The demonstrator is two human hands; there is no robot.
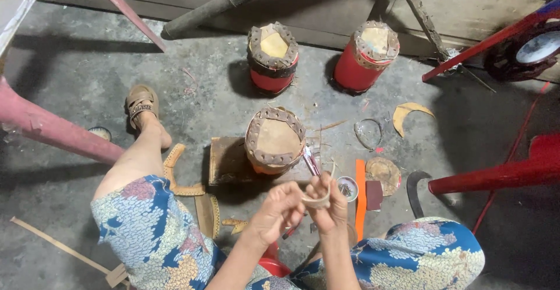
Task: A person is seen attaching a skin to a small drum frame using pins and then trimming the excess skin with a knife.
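Gripping a pale strip (318, 199), left hand (279, 211) and right hand (329, 205).

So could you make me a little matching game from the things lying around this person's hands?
Things:
1. strip
2. crescent piece
3. small drum
4. orange stick

Places:
A. flat on the floor beside the right knee
B. on the wooden block
C. between both hands
D. on the floor near the far right drum

Pairs: 1-C, 2-D, 3-B, 4-A
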